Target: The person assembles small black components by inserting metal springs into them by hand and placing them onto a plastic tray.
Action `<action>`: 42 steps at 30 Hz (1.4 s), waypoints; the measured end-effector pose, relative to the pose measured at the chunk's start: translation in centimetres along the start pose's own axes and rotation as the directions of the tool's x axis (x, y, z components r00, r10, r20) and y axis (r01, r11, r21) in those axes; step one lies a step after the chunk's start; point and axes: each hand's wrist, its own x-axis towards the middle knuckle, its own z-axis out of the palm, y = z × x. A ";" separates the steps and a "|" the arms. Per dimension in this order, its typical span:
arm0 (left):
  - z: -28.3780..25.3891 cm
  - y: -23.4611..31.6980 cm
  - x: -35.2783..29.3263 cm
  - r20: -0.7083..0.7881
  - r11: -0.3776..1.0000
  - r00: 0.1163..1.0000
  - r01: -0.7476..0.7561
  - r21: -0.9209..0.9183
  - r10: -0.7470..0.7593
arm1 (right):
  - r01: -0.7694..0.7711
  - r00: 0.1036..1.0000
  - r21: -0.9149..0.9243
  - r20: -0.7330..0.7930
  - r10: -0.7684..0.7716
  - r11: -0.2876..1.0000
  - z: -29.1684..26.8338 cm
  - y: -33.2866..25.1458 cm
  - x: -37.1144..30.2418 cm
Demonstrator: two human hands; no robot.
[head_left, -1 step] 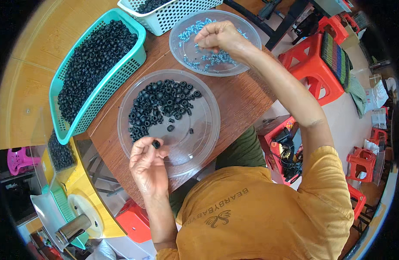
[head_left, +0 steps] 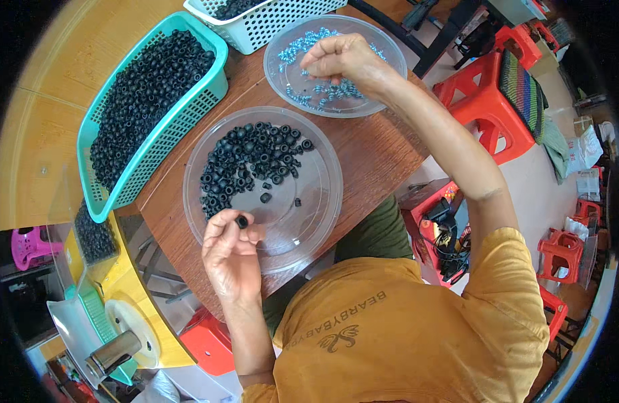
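Note:
Between the thumb and fingers of my left hand (head_left: 233, 258) is a small black hollow rubber-like part (head_left: 241, 221), its round opening showing. That hand is over the near left rim of a clear round plastic tray (head_left: 302, 225), where many similar black parts (head_left: 255, 154) lie heaped toward the far left. My right hand (head_left: 346, 62) is over a second clear round tray (head_left: 388, 62) farther off, its fingers pinched together. Whatever is in that pinch is hidden. Small shiny blue-silver pieces (head_left: 336, 91), perhaps springs, are scattered in this second tray.
A teal perforated basket (head_left: 163, 138) full of black parts stands on the left, with a white perforated basket (head_left: 272, 27) behind it. Both trays rest on a brown wooden table (head_left: 370, 154). Red stools (head_left: 487, 101) stand on the right, near a red bin (head_left: 427, 228) with cables.

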 end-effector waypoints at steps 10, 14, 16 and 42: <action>1.1 -0.5 0.8 -0.035 0.998 0.998 0.060 0.020 -0.059 | -0.199 0.925 0.431 0.380 0.023 0.880 6.6 -3.0 -6.3; 2.3 -0.7 0.4 0.003 0.912 0.978 -0.195 0.362 0.208 | -0.299 0.891 0.452 0.448 0.077 0.840 8.5 -3.3 -7.4; 2.8 -0.8 0.2 0.031 0.772 0.925 -0.334 0.542 0.378 | -0.401 0.867 0.480 0.474 0.154 0.780 9.3 -3.2 -7.9; 1.6 -2.4 0.5 0.472 -0.155 0.734 -0.460 0.874 0.488 | -0.258 0.936 0.406 0.329 0.123 0.877 12.5 -2.4 -9.6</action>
